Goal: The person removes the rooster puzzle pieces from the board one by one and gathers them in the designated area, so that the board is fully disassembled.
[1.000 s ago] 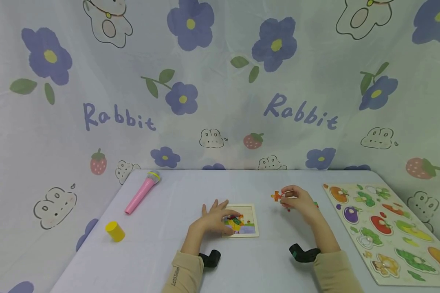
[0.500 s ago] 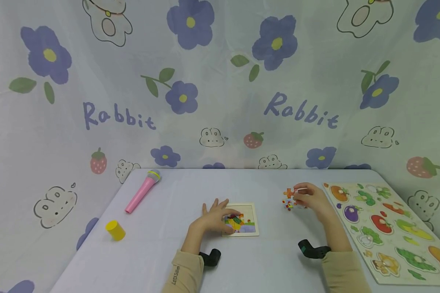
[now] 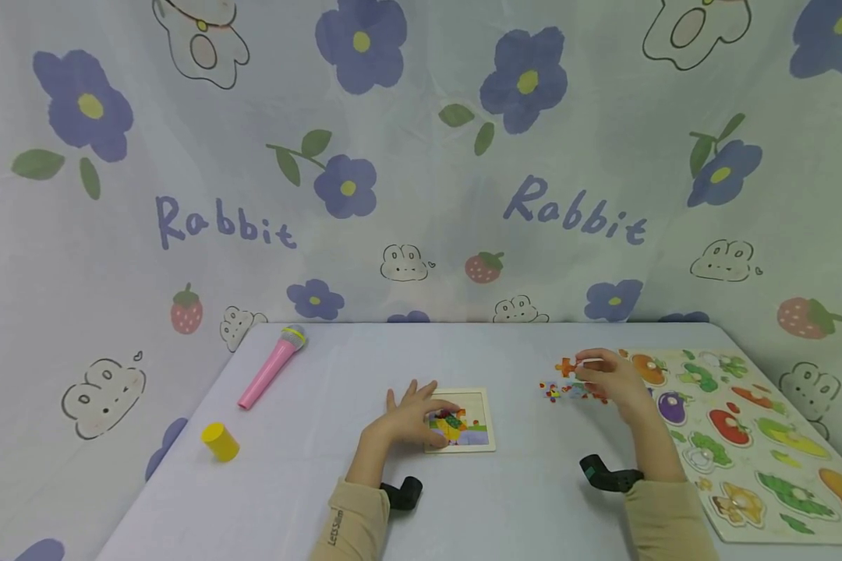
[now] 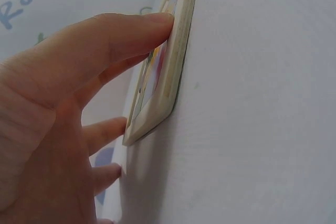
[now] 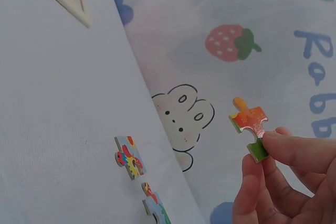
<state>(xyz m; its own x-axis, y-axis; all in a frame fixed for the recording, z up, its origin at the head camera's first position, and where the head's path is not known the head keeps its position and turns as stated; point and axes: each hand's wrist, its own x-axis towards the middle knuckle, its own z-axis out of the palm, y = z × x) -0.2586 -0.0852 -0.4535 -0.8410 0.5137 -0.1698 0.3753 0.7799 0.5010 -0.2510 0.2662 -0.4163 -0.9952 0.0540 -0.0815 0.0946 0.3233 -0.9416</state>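
Note:
My left hand (image 3: 410,421) lies with spread fingers over the left part of a small framed jigsaw puzzle (image 3: 492,436). In the left wrist view its thumb presses on the puzzle's pale frame (image 4: 169,85); some picture pieces sit inside. Off to the right, my right hand (image 3: 613,382) pinches an orange jigsaw piece (image 3: 566,367) between thumb and fingers, raised above the table. That jigsaw piece (image 5: 252,121) shows a green end in the right wrist view. Several loose jigsaw pieces (image 3: 553,391) lie below the right hand, partly hidden by it.
A vegetable peg board (image 3: 737,534) covers the table's right side, overlapped by the right forearm. At the left lie a pink toy microphone (image 3: 270,374) and a yellow cylinder (image 3: 221,442). A printed curtain (image 3: 421,156) hangs behind the table.
My right hand has moved to the right with the orange jigsaw piece, uncovering loose pieces on the table. The left hand has stayed on the puzzle.

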